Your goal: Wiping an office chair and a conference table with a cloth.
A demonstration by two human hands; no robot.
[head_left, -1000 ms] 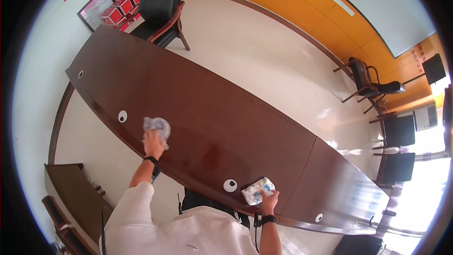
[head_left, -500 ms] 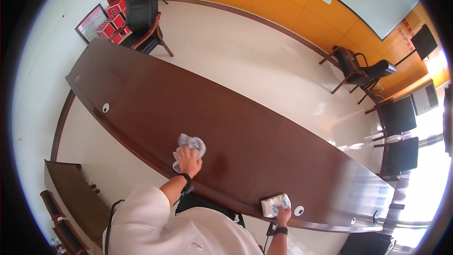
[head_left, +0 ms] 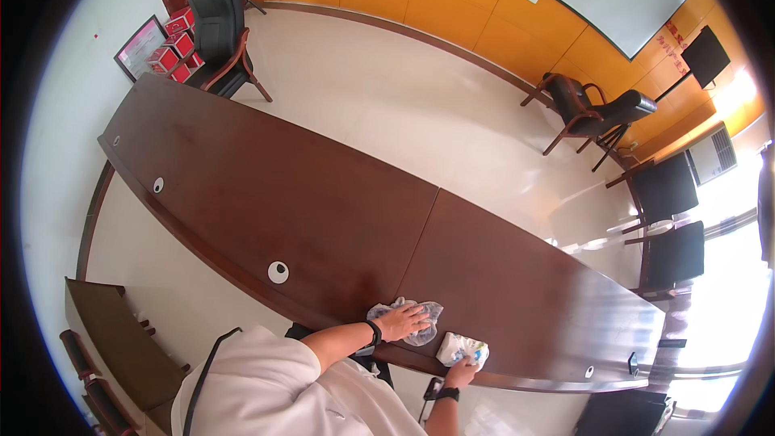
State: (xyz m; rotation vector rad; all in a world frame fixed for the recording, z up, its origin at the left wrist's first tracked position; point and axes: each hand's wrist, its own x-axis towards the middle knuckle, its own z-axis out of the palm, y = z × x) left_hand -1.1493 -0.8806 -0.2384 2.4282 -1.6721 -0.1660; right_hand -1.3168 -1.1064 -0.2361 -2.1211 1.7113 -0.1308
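My left hand (head_left: 404, 323) lies flat, fingers stretched out, on a crumpled whitish cloth (head_left: 425, 331). Beneath that hand the cloth is spread on the dark brown table (head_left: 323, 202), at the seam near its front edge. A little to the right, my right hand (head_left: 462, 372) has its fingers closed on the near side of a white soft packet (head_left: 456, 347) with coloured print. The packet is at the table's near edge; its contents do not show. Cloth and packet are close together but apart.
White round cable-hole covers (head_left: 278, 272) are set along the tabletop. Beyond it stand a black armchair (head_left: 218, 32), red boxes (head_left: 164, 60) and more chairs (head_left: 585, 109) by the orange wall. Behind me on the left is a low brown cabinet (head_left: 129, 339).
My left hand and the cloth have moved right along the table to the seam, uncovering a cable-hole cover. The packet in my right hand has shifted slightly right, hiding another cover.
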